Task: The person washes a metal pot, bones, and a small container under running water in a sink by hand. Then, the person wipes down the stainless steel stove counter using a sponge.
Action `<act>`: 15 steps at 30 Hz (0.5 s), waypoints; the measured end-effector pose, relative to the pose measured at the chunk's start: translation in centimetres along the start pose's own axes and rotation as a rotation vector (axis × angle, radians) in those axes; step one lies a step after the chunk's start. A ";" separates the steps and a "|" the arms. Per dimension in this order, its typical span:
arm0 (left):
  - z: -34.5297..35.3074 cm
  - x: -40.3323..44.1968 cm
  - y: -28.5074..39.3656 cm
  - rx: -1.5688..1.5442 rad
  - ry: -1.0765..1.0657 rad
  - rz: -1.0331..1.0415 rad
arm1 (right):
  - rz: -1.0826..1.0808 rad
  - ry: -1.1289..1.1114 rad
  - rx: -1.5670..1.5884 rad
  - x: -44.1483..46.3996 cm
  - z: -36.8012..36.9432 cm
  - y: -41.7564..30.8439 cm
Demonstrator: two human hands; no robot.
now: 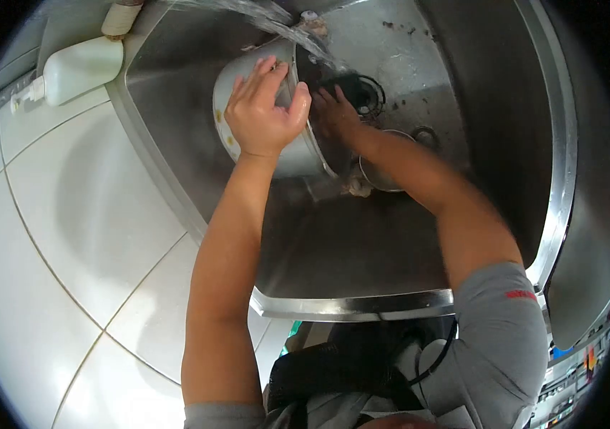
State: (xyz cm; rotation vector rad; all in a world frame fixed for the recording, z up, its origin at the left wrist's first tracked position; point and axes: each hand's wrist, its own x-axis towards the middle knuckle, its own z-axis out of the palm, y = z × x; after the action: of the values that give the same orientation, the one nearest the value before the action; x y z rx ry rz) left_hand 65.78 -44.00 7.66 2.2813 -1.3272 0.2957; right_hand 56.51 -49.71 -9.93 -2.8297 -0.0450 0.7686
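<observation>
Across the steel sink [362, 264], we are resting our open left hand [265, 118] on a tipped pot [298, 157] near the far left corner, while our right hand [337, 114] is reaching apart, fingers spread, by its mouth. Wet skin is risking a slip, which could let it roll.

Looks like a large, rounded pot [295, 159], whitish on the outside, with a few yellow-orange marks along the left part of its wall. Lies tipped on its side in the far left part of the metal sink [355, 247], with the mouth turned to the right. Shows a thin, pale rim curving from far to near, and a dark area just right of it, too dim to tell in detail. Has the left hand [262, 111] spread against the whitish outer wall, fingers pointing to the far side. Has the right hand [335, 114] by the mouth, blurred; cannot be told whether touching. Sits near a stream of water [272, 16] entering from the far side.
</observation>
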 end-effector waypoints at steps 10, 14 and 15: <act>-0.5 0.6 0.3 0.011 -0.013 0.008 | 0.016 0.147 -0.190 4.0 1.6 -0.1; 0.1 0.3 -0.2 0.015 0.023 0.002 | -0.102 -0.119 -0.054 -3.5 -0.4 1.5; -0.1 0.5 0.1 0.007 0.032 -0.003 | -0.051 -0.016 0.127 -3.9 1.8 1.1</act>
State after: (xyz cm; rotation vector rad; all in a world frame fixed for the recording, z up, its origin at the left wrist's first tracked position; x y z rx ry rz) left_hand 65.93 -44.38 8.04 2.2749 -1.3089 0.3347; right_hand 52.21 -50.76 -9.75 -2.6917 -0.0676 0.7557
